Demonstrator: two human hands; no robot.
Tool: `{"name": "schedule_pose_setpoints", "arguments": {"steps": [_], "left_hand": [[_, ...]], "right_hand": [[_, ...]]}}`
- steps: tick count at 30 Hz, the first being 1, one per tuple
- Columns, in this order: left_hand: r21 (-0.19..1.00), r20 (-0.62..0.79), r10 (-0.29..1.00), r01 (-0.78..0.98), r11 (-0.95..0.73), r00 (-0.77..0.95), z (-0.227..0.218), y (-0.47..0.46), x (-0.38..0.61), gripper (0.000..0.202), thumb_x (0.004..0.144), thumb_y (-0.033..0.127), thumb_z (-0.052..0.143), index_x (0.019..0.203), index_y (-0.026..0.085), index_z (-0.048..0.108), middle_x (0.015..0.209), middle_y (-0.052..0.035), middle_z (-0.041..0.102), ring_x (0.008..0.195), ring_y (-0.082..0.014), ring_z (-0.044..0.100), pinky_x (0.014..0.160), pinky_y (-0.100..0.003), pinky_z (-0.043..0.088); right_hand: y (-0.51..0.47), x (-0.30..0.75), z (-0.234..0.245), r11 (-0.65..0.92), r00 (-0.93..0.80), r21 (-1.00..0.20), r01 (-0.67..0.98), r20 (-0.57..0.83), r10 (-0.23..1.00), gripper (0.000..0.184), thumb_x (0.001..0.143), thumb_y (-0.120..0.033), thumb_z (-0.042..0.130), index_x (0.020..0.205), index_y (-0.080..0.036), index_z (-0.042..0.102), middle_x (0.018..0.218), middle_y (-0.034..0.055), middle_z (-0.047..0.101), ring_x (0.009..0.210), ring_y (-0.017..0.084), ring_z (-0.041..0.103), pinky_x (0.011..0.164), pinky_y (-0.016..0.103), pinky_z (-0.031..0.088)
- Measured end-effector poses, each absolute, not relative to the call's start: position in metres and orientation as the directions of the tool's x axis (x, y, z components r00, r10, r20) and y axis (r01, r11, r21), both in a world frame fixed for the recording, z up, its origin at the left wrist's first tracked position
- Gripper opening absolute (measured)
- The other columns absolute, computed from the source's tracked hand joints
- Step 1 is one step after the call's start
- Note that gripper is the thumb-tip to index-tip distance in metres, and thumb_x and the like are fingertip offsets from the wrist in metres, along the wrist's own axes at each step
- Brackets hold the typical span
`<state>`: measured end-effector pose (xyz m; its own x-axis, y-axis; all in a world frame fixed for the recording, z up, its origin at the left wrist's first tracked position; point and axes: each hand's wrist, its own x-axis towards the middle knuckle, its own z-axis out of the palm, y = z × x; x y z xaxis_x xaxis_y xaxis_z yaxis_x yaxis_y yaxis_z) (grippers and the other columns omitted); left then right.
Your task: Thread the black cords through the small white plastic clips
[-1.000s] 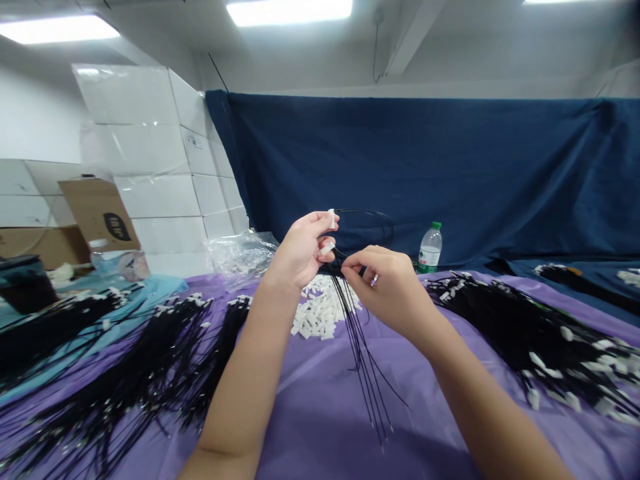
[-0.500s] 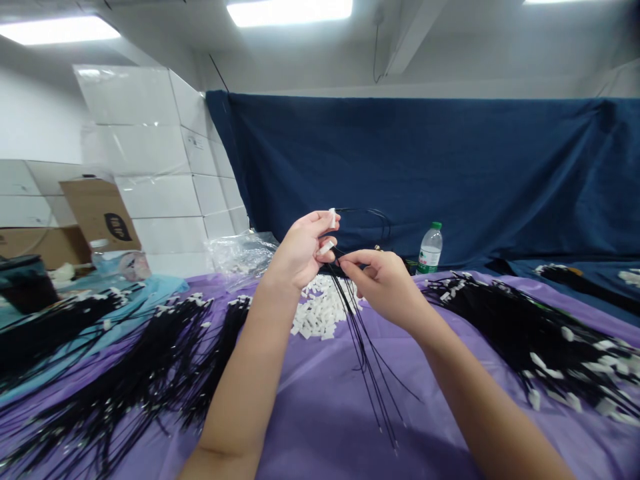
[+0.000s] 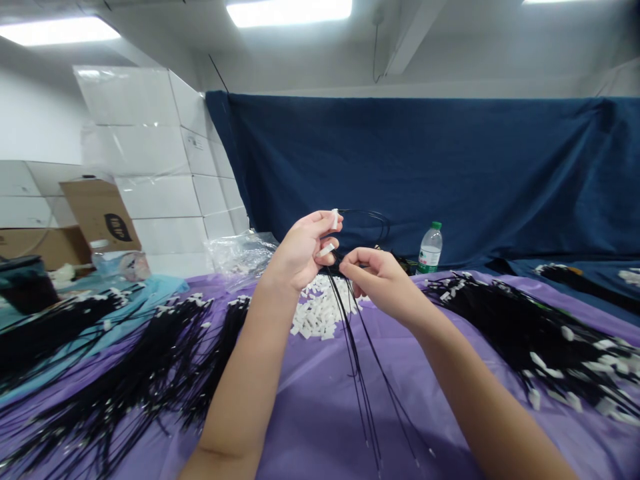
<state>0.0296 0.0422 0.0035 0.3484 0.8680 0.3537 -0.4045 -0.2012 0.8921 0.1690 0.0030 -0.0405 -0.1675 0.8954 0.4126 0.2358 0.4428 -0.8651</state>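
My left hand [image 3: 305,250] is raised over the middle of the table, closed on a white plastic connector [image 3: 335,219] between thumb and finger. A second white connector [image 3: 325,250] sits lower among its fingers. Thin black wires [image 3: 371,347] hang from the hands, and some loop out behind them. My right hand [image 3: 373,270] is just to the right, its fingertips pinched on a black wire. Below both hands lies a pile of small white connectors [image 3: 320,313], partly hidden by the left wrist and the wires.
Bundles of black wires [image 3: 140,360] with white ends spread over the purple cloth [image 3: 310,407] at left; another wire bundle [image 3: 520,333] lies at right. Behind stand a green-capped bottle [image 3: 431,250], clear plastic bags [image 3: 245,257], white boxes [image 3: 145,153] and a dark-lidded cup [image 3: 27,283].
The hanging wires have swung and split into two groups, some shifting to the right. Both hands have barely moved, the right fingers curling slightly.
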Motion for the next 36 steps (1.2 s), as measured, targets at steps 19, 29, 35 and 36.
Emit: {"name": "schedule_pose_setpoints", "arguments": {"steps": [19, 29, 35, 36], "left_hand": [[0.907, 0.321, 0.888, -0.377, -0.188, 0.330, 0.005, 0.044, 0.032, 0.010, 0.077, 0.021, 0.065, 0.079, 0.014, 0.058, 0.083, -0.0008, 0.050, 0.048, -0.0005, 0.041, 0.033, -0.012, 0.022], [0.922, 0.332, 0.884, -0.313, -0.229, 0.330, 0.002, 0.047, 0.030, 0.014, 0.078, 0.024, 0.066, 0.081, 0.015, 0.057, 0.084, -0.0004, 0.047, 0.047, -0.0001, 0.038, 0.033, -0.013, 0.017], [0.924, 0.335, 0.880, -0.299, -0.238, 0.336, 0.001, 0.047, 0.030, 0.015, 0.077, 0.025, 0.067, 0.080, 0.015, 0.056, 0.084, -0.0001, 0.047, 0.047, -0.0002, 0.036, 0.034, -0.013, 0.017], [0.924, 0.340, 0.874, -0.296, -0.242, 0.346, 0.001, 0.047, 0.031, 0.015, 0.077, 0.026, 0.067, 0.080, 0.016, 0.056, 0.083, 0.0000, 0.047, 0.047, -0.0002, 0.036, 0.034, -0.013, 0.017]], "right_hand": [[0.008, 0.192, -0.026, 0.102, -0.211, -0.729, -0.677, 0.325, 0.922, 0.012, 0.080, -0.018, 0.062, 0.092, -0.018, 0.063, 0.080, -0.0042, 0.063, 0.056, 0.005, 0.055, 0.055, 0.019, 0.048], [0.014, 0.215, -0.015, 0.572, 0.369, -0.521, -0.633, 0.446, 0.815, 0.018, 0.084, -0.036, 0.064, 0.082, -0.019, 0.060, 0.063, -0.0079, 0.048, 0.047, 0.003, 0.044, 0.052, 0.019, 0.044], [0.003, 0.238, -0.004, 0.604, 0.422, -0.370, -0.706, 0.466, 0.778, 0.023, 0.093, -0.036, 0.050, 0.076, -0.021, 0.055, 0.070, -0.0049, 0.052, 0.056, 0.005, 0.050, 0.057, 0.020, 0.046], [0.000, 0.238, -0.004, 0.609, 0.404, -0.395, -0.688, 0.488, 0.773, 0.022, 0.093, -0.035, 0.050, 0.077, -0.022, 0.056, 0.065, -0.0059, 0.048, 0.048, 0.004, 0.042, 0.049, 0.019, 0.041]]}}
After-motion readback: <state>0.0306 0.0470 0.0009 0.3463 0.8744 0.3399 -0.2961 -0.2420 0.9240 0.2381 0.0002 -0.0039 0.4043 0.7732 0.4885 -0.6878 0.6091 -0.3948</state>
